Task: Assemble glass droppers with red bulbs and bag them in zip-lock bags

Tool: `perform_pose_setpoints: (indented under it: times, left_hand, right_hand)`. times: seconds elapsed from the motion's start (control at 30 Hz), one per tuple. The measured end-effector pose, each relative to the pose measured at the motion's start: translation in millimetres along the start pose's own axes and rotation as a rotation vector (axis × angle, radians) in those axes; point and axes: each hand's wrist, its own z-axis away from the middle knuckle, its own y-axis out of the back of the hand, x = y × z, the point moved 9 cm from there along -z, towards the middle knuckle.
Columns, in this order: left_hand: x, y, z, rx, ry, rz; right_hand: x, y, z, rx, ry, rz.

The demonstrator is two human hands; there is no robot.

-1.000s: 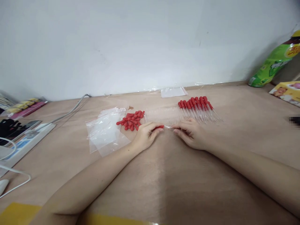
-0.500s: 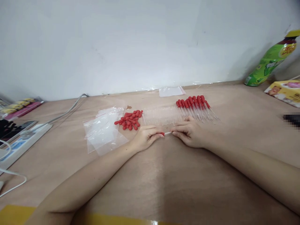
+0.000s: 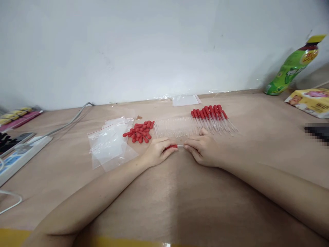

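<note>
1. Gripped by the left hand [image 3: 159,151], a red bulb [image 3: 173,146] has its back end hidden.
2. Gripped by the right hand [image 3: 204,149], a clear tube [image 3: 180,146] has its far end hidden.
3. Beyond the grip, the row of tubes [image 3: 176,127] is too faint to count.
4. Far left of the grip, a power strip [image 3: 33,149] is cut off at the edge.

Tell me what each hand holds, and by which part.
Left hand: a red bulb, by its body, mouth end showing. Right hand: a clear tube, near its bulb end.
</note>
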Motion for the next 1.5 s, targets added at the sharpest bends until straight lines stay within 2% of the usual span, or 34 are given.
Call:
perform_pose_setpoints:
  times: [0.23, 0.43, 0.6, 0.7, 0.8, 0.93, 1.03, 1.13, 1.2, 1.27, 1.4, 1.5]
  left_hand:
    - [4.1, -2.5, 1.7, -0.001, -0.054, -0.008]
    - [1.1, -0.6, 1.3, 0.012, -0.045, 0.005]
    - [1.6, 8.0, -2.8, 0.061, -0.042, -0.026]
    - [-2.0, 20.3, -7.3, 0.093, 0.006, -0.131]
    - [-25.4, 44.4, -10.7, 0.145, 0.179, -0.256]
    - [-73.9, 80.5, -7.0, 0.150, 0.433, -0.392]
    - [-106.4, 100.9, 1.6, 0.105, 0.587, -0.410]
    - [-124.6, 110.7, 10.9, 0.054, 0.706, -0.337]
    - [-127.3, 113.3, 14.7, 0.056, 0.754, -0.300]
    - [-123.6, 110.6, 13.7, 0.060, 0.740, -0.293]
    - [-114.7, 90.9, 6.4, -0.010, 0.643, -0.322]
    - [-115.7, 81.6, 6.2, -0.040, 0.641, -0.347]
  right_hand:
    - [-1.0, -6.6, -2.0, -0.076, -0.027, -0.086]
    - [0.4, -8.7, -3.5, -0.110, -0.065, -0.125]
    - [-1.5, -1.9, -8.0, -0.159, -0.114, -0.064]
    - [9.0, 5.3, -10.4, -0.239, -0.217, -0.042]
    - [43.7, 23.7, -12.6, -0.201, -0.443, -0.067]
    - [106.1, 44.8, -11.5, -0.095, -0.785, 0.029]
    - [135.1, 43.5, -12.7, -0.066, -0.912, 0.119]
    - [146.6, 31.7, -12.1, -0.096, -0.959, 0.169]
    - [148.6, 25.9, -9.2, -0.122, -0.972, 0.199]
    - [147.1, 24.1, -6.8, -0.129, -0.962, 0.216]
    - [137.1, 28.1, -7.8, -0.103, -0.920, 0.245]
    - [126.3, 25.6, -13.0, -0.111, -0.903, 0.237]
